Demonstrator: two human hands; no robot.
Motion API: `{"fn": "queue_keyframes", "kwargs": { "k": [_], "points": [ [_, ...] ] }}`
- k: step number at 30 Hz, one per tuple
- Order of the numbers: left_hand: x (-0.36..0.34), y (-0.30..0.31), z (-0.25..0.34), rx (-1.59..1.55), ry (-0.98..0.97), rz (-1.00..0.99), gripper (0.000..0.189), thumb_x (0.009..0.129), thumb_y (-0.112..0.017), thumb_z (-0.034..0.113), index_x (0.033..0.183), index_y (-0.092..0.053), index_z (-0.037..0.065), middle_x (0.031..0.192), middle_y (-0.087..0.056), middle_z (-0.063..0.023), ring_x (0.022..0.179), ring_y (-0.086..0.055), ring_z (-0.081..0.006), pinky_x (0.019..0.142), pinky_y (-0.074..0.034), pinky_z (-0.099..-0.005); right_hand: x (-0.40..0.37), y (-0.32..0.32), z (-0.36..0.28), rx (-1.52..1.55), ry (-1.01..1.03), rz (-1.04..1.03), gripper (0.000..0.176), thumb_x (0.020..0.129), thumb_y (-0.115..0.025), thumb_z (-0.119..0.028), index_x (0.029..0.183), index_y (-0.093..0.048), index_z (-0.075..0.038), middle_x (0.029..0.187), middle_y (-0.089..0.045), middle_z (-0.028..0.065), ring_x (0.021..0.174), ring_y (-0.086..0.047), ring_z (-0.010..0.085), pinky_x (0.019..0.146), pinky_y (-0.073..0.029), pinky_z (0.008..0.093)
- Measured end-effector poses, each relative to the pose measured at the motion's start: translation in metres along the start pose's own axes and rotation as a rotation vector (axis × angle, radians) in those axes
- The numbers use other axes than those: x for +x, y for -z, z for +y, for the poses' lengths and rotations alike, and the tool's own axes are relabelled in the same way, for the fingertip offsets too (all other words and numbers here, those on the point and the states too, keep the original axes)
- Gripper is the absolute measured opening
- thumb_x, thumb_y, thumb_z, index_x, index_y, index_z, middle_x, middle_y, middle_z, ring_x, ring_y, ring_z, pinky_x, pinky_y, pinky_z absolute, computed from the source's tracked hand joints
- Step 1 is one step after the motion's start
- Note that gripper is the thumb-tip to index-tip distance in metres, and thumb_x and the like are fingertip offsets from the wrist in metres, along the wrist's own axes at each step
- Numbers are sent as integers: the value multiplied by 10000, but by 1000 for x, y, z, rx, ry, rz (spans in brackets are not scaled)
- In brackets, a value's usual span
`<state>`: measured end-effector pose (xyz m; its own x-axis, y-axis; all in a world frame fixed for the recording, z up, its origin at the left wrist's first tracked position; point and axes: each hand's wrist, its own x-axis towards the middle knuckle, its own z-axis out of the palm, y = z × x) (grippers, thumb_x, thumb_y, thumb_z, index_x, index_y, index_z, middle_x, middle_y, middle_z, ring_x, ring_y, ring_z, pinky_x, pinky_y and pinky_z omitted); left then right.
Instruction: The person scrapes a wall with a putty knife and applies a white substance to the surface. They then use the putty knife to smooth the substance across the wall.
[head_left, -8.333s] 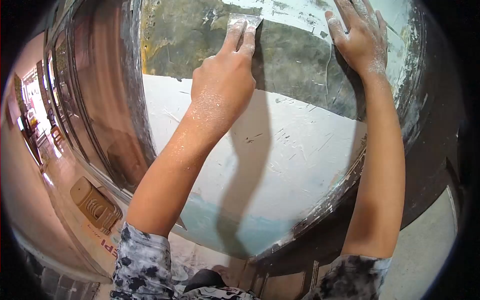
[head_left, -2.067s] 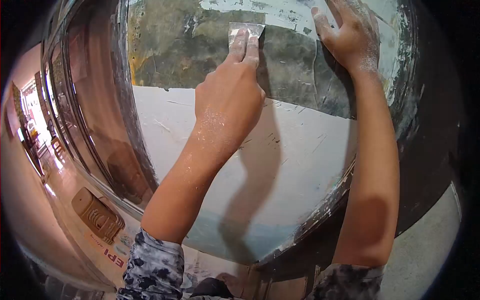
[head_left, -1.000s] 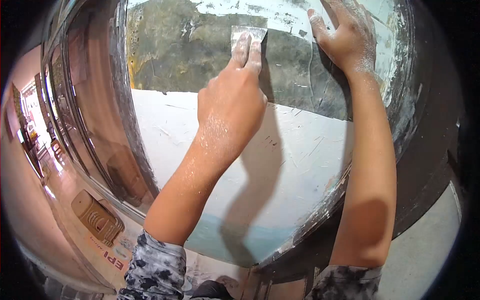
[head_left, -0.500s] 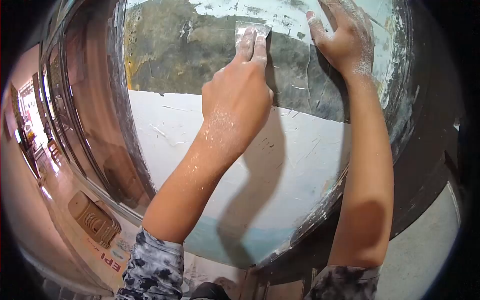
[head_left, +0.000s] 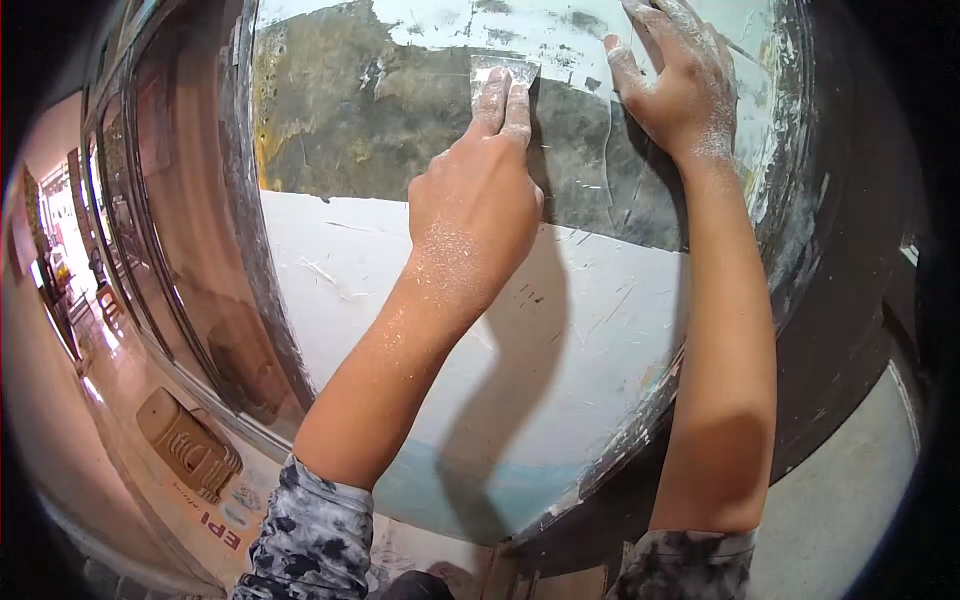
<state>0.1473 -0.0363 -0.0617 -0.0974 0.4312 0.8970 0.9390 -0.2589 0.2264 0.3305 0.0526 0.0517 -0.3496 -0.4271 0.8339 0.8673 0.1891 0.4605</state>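
Observation:
My left hand (head_left: 478, 185) is closed on a putty knife (head_left: 505, 72), its first two fingers stretched along the dusty blade. The blade lies against a panel (head_left: 420, 290), at the upper edge of a bare dark grey band (head_left: 400, 120) where white coating begins. Most of the knife's handle is hidden under my palm. Higher up on the right, my right hand (head_left: 685, 85) rests against the panel with its fingers apart and nothing in it. White dust covers both hands and wrists.
Dark trim (head_left: 785, 180) borders the panel on the right. Glazed frames (head_left: 180, 200) stand to the left. Below them, stacked brown plastic chairs (head_left: 188, 440) sit on the floor. A dark surface (head_left: 860, 250) and a pale patch (head_left: 850, 490) lie at right.
The whole view has shifted slightly, so the panel and putty knife sit a little lower. Both hands keep nearly the same places on the panel.

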Motion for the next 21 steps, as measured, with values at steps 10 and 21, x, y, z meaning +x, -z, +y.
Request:
{"fn": "queue_keyframes", "kwargs": {
  "k": [10, 21],
  "points": [
    [6, -4, -1, 14, -26, 42, 651, 830, -506, 20, 1473, -561, 110, 1609, -445, -29, 1231, -636, -353, 1008, -537, -477, 2, 11, -12, 129, -200, -139, 488, 817, -686, -322, 1209, -709, -32, 1451, -593, 186, 1416, -478, 357, 1215, -296, 501],
    [-4, 0, 0, 27, -22, 9, 624, 851, -491, 28, 1467, -559, 98, 1607, -446, -27, 1242, -630, -347, 1015, -535, -472, 0, 7, -9, 131, -162, -106, 474, 816, -692, -297, 1207, -712, -30, 1428, -609, 190, 1402, -492, 358, 1205, -318, 493]
  ]
}}
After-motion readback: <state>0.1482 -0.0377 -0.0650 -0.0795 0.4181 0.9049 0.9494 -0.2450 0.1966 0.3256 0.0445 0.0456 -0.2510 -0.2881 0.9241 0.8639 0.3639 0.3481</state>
